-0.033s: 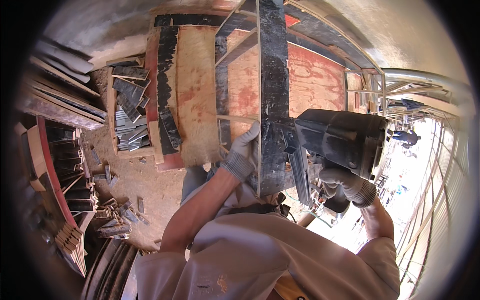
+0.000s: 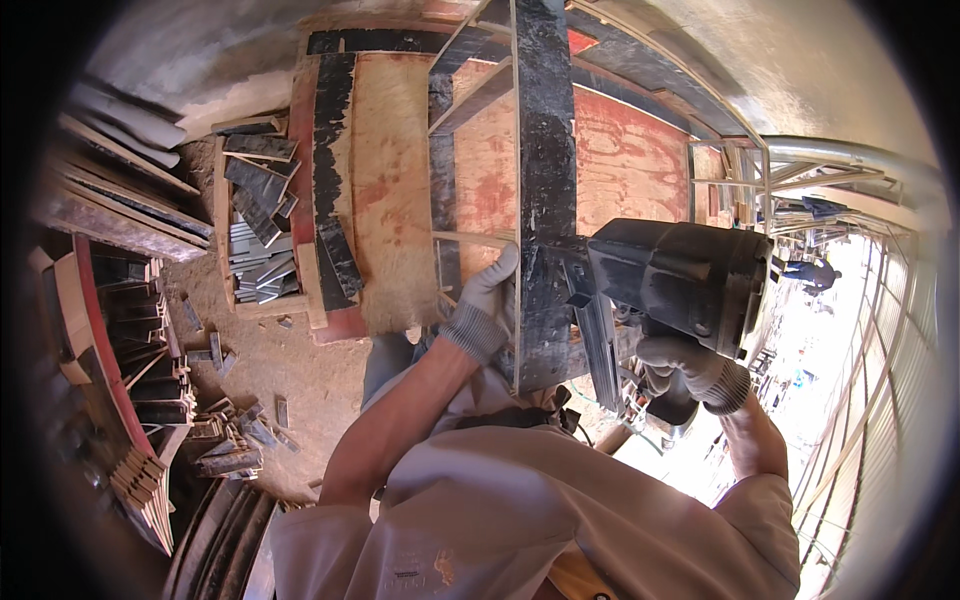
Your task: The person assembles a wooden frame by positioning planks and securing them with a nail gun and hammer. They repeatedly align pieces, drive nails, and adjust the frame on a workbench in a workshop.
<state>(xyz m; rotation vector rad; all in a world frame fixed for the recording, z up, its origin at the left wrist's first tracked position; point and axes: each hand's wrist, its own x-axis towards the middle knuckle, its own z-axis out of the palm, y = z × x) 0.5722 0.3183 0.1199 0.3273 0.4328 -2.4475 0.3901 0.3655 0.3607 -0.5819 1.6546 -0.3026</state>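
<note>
Head view, dark board: it runs from far to near through the middle of the scene, the dark board (image 2: 546,150) standing between the two hands.
Nail gun: the black nail gun (image 2: 680,278) lies right of the board, its nose end at the board's right side; whether it touches is hard to tell.
Nose placement: best, I judge, to seat the nose squarely and press steadily, as a tilt could send a fastener astray.
Magazine: the slanted magazine (image 2: 600,350) reaches toward the near side and seems best left clear of the wood.
Left hand: the gloved left hand (image 2: 488,300) sits at the board's left edge, thumb upright; its fingers are hidden, so I cannot tell how firmly it pinches.
Left-hand safety: it appears level with the nose, so sliding it out of the firing line would be wiser.
Right hand: the gloved right hand (image 2: 690,365) curls round the handle, fingers wrapped; the trigger is not discernible.
</note>
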